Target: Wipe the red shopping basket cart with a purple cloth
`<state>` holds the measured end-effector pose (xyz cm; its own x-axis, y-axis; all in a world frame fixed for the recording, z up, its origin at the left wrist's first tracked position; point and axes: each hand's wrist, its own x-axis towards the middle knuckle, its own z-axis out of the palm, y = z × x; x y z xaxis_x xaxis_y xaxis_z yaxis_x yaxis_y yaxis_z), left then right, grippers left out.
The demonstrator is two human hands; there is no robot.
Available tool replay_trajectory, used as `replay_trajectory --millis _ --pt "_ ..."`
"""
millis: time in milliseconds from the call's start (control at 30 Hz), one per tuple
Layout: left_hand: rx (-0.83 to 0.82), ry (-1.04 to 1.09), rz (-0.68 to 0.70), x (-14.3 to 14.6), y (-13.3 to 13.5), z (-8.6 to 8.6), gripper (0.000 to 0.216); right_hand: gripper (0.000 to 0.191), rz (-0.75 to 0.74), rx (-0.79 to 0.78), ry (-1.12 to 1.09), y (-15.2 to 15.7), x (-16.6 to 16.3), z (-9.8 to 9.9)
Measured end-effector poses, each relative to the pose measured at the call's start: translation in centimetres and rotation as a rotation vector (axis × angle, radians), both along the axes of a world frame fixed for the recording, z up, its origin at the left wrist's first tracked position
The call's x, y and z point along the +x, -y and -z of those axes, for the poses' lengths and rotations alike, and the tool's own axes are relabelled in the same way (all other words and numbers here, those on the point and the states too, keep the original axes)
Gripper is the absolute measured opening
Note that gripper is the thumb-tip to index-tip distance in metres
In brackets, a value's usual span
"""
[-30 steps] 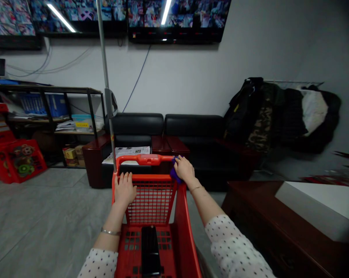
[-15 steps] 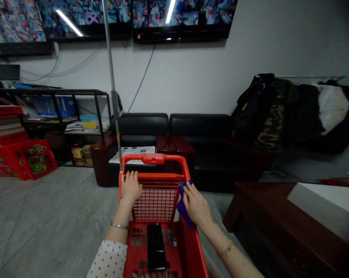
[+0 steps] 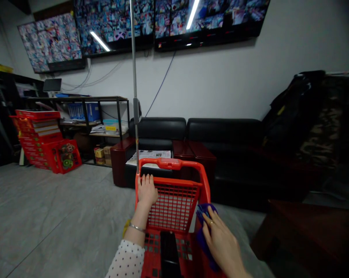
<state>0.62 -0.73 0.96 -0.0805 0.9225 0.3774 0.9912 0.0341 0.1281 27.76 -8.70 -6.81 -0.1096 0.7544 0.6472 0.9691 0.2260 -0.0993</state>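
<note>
Cloth (image 3: 202, 217) slipping worries me: my right hand (image 3: 220, 241) presses it, fingers flat and unclosed, against the cart (image 3: 170, 164); my left hand (image 3: 147, 190) seems clamped on its rim, so a shove might roll it.

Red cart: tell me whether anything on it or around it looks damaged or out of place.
The cart looks intact, left hand on its rim, right hand pressing a purple cloth to its side. Around it, coats are piled at the sofa's right end and a newspaper lies on its seat.

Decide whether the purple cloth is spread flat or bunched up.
Bunched: the purple cloth lies crumpled under the right hand on the red cart.
</note>
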Motion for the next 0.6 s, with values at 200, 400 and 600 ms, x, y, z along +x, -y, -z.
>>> replay_trajectory --millis 200,400,600 --pt "-0.013 0.002 0.012 -0.1 0.0 -0.3 0.065 0.039 0.033 -0.034 -0.012 -7.4 0.0 -5.9" --pt "0.003 -0.02 0.013 -0.5 0.1 -0.3 0.063 0.055 0.128 -0.241 -0.06 -15.3 -0.9 -13.5" --pt "0.014 -0.045 -0.001 -0.8 0.1 -0.3 0.064 0.059 0.12 -0.234 -0.077 -10.0 -0.8 -8.9"
